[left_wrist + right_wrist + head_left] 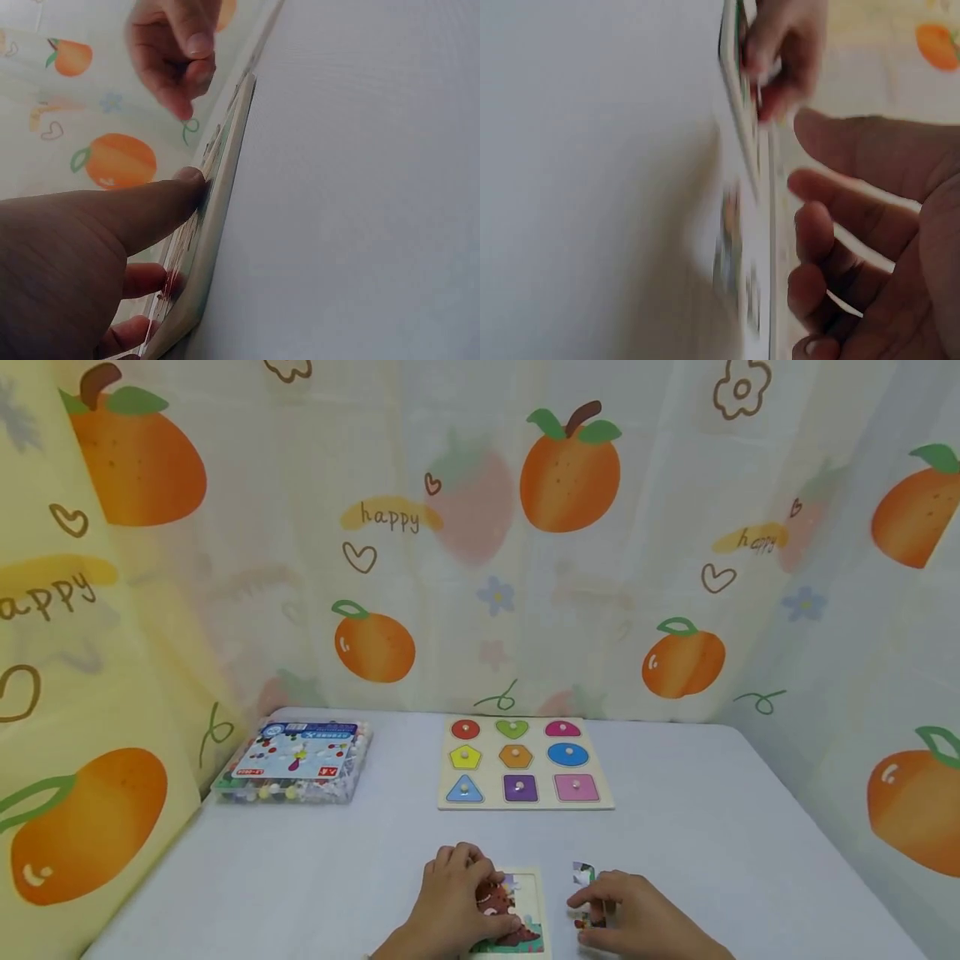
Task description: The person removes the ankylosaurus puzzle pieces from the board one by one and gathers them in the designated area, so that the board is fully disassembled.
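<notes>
A small jigsaw puzzle with a pale wooden frame (543, 914) lies near the table's front, showing a brown dinosaur (527, 935). My left hand (450, 902) rests over its left side. The thumb and fingertips touch the picture in the left wrist view, and the hand hides part of it. Just right of the frame, loose puzzle pieces (582, 873) lie on the table, partly covered by my right hand (637, 917). In the right wrist view, that hand's fingers are loosely curved with nothing between them and the thumb. The pieces (727, 255) look blurred there.
Behind the hands lies a wooden shape board (487, 793) with several coloured knobbed shapes. A clear plastic box (300, 756) of small coloured parts stands at the back left. A fruit-patterned curtain (450, 585) borders the white table (712, 827) at the back and sides.
</notes>
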Available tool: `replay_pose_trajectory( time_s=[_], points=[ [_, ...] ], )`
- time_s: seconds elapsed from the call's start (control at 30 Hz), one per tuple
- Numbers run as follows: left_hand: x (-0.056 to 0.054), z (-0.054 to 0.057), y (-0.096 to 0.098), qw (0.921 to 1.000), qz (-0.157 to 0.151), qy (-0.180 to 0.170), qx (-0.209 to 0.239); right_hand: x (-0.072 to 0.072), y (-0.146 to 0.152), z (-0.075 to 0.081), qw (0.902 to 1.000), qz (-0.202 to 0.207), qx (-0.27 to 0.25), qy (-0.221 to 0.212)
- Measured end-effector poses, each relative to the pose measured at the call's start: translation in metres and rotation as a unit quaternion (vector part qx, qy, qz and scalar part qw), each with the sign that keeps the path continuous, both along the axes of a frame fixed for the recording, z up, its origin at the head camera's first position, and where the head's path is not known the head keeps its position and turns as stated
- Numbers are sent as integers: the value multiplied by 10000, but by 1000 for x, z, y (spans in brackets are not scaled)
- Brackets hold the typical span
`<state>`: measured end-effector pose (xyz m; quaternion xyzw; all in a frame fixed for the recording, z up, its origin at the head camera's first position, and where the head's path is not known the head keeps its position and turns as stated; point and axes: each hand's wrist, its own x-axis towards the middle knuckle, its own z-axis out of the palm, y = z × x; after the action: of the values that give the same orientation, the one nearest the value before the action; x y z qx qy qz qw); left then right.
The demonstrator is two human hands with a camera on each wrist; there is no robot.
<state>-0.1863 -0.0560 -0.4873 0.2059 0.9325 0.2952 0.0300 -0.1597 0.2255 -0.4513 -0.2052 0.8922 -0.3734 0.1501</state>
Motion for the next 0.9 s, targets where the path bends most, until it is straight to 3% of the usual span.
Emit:
replay_pose_trajectory(
  time_s=[0.1,0.27,0.37,0.57,0.83,0.9],
  points=[
    [-1,1,-5,9998,-127,55,-115,-2,-25,0,9994,300,113,125],
    [-1,4,-12,9992,-286,221,-195,-3,-50,-5,9979,20,637,-137],
    [0,6,-14,9990,-314,227,-201,-3,-54,-7,9972,-190,679,-262],
    [3,10,-14,9993,-298,0,-242,-2,-55,-5,9984,-157,490,-237],
    [5,10,-14,9989,-257,202,-329,0,-62,-3,9968,-376,574,-405],
    [5,10,-14,9989,-257,239,-315,0,-62,-1,9973,-328,607,-232]
  ],
)
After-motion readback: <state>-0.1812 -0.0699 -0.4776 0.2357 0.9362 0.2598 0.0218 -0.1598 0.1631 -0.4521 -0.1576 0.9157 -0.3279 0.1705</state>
